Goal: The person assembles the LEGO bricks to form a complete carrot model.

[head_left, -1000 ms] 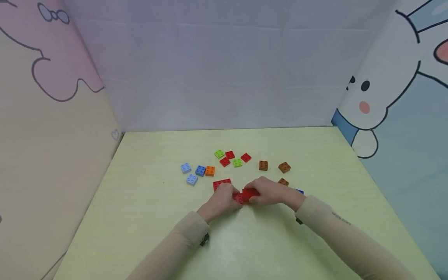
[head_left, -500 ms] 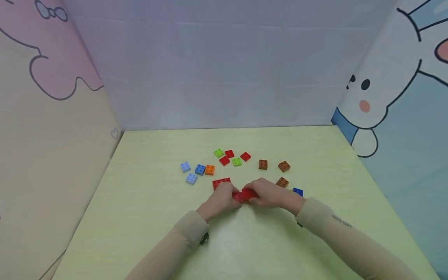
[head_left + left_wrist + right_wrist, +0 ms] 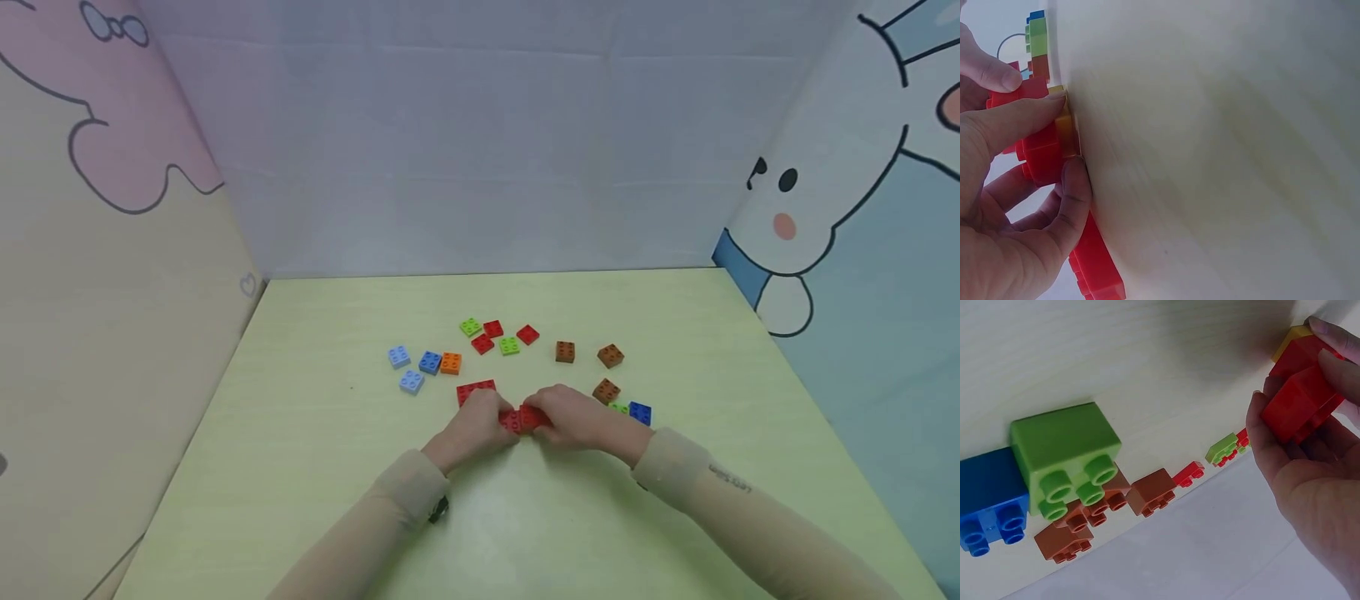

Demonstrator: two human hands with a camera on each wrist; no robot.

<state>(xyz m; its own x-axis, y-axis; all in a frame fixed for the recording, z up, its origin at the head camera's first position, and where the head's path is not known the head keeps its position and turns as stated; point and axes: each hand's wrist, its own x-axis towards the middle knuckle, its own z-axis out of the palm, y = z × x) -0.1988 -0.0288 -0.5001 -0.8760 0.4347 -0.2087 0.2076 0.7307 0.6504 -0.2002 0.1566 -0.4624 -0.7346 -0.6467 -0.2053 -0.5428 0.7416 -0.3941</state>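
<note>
My left hand pinches a red building brick that sits on a yellow brick at the table surface. Its thumb is on the near side, with fingers curled round the end. My right hand grips a second red brick between thumb and fingers, right against the first one, end to end. In the head view the hands meet at the middle of the table and hide the yellow brick. A longer red brick lies just beyond the left hand.
Beyond the right wrist lie a blue brick, a green brick and several brown bricks. Farther back are green bricks and flat red bricks. To the left are an orange brick and light blue bricks.
The right hand has shifted slightly nearer and lower, its red brick now level with the left one. More of the blue and green bricks shows past the right wrist. The left hand keeps its place.
</note>
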